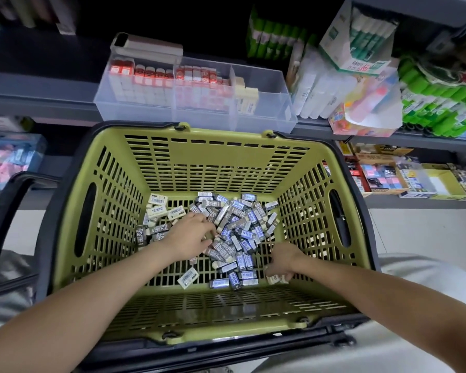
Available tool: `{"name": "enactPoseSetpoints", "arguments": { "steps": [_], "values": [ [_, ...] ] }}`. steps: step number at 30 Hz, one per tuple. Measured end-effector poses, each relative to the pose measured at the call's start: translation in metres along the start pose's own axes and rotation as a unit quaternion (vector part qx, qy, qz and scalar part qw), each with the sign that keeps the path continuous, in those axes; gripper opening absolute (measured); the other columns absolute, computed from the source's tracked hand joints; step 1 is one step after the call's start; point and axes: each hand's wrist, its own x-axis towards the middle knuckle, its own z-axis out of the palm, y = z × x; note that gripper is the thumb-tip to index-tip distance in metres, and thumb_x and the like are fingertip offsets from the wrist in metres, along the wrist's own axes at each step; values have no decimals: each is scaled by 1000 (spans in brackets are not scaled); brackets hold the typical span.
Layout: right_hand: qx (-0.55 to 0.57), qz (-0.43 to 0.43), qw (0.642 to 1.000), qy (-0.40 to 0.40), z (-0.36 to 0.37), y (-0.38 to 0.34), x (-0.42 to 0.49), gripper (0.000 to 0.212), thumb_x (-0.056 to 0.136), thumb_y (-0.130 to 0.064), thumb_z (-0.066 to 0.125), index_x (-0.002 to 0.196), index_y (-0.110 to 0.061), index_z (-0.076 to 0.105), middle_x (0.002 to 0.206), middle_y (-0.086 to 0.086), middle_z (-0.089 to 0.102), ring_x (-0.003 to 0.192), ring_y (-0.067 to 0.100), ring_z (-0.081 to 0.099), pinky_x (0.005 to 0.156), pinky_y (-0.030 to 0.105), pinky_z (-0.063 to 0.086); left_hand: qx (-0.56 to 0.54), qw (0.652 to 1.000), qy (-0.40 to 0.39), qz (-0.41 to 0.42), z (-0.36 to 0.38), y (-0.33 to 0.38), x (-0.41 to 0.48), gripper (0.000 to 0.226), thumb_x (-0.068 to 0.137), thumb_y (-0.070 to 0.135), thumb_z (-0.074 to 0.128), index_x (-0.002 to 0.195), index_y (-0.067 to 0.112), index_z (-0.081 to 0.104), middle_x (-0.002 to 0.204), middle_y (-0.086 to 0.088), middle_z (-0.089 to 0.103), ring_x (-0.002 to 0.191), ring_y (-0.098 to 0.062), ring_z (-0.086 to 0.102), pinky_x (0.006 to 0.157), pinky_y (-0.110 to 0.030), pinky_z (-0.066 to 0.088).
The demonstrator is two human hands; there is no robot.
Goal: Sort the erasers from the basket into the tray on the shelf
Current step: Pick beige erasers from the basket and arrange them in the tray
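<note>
Your left hand is down in the green basket, palm down on the near-left edge of the heap of erasers that covers the middle of the basket floor. Its fingers curl into the grey and blue sleeved pieces. Blur and the back of the hand hide the fingertips, so you cannot tell whether it grips one or only rests on them.

Your right hand is at the near-right edge of the same heap. Its fingers bend downward and pinch a cream eraser low at the basket floor, just beside a few blue-sleeved ones.

A cluster of white boxed erasers lies at the far-left of the heap, just beyond your left hand. One barcode-labelled eraser lies alone on the floor, between your two forearms and nearer the left one.

The clear tray stands on the grey shelf directly beyond the basket's far rim, well apart from both hands. Its left and middle compartments are packed with red-labelled erasers. The right compartment holds a few cream blocks against its left divider.
</note>
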Motion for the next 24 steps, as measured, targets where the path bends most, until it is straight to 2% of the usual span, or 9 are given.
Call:
{"name": "enactPoseSetpoints", "arguments": {
  "steps": [5,9,12,14,16,17,19,21,24],
  "values": [
    [135,1,991,-23,-5,-3,1,22,84,-25,68,79,-10,53,68,2,54,56,7,66,59,19,56,-85,996,-3,-3,1,12,1,23,93,24,57,114,19,64,109,-1,59,101,-14,48,100,-29,34],
    [308,-32,949,-54,-18,-9,-7,18,82,-13,68,75,-6,53,84,4,60,54,5,64,54,13,51,-289,954,-47,-59,2,29,1,16,91,19,62,105,14,64,107,-2,62,99,-15,58,91,-27,47],
    [434,-83,894,-71,-35,-19,-18,15,81,-9,68,76,0,57,82,10,65,64,10,67,67,19,55,-511,838,-119,-148,1,42,1,19,93,29,57,109,18,59,115,-8,61,106,-21,59,95,-34,50],
    [484,-128,862,-79,-42,-28,-26,12,81,-8,68,84,2,63,87,14,68,74,16,69,75,22,56,-641,717,-176,-210,2,49,4,38,93,42,52,119,14,54,121,-18,59,110,-30,59,93,-39,52],
    [482,-189,853,-59,-46,-36,-33,10,81,-8,69,87,-1,69,82,9,70,70,15,67,69,20,55,-735,601,-191,-246,1,52,6,44,91,47,52,115,10,57,111,-20,64,102,-33,64,83,-40,56],
    [467,-216,856,-44,-48,-39,-37,9,79,-10,72,87,-4,71,78,6,70,67,14,65,65,20,54,-766,563,-184,-251,0,53,8,41,91,45,53,109,8,59,101,-18,66,94,-31,66,78,-38,57],
    [451,-242,859,-35,-53,-41,-37,8,78,-14,73,86,-13,73,75,3,69,63,14,61,59,20,52,-775,556,-159,-254,-4,52,10,32,92,37,54,101,6,61,85,-12,65,77,-22,63,66,-30,56],
    [438,-208,874,-14,-54,-35,-28,4,80,-13,71,83,-13,70,73,4,67,59,13,59,61,25,56,-740,599,-127,-279,-9,47,10,25,91,25,56,105,5,61,81,-10,59,68,-16,55,54,-22,51],
    [250,-70,965,43,-39,-21,-5,24,82,-27,70,86,-4,65,79,10,70,54,10,61,70,25,58,-686,643,-86,-331,-15,34,9,21,88,16,61,105,3,63,71,-4,53,59,-11,47,46,-18,43]
  ]
}}
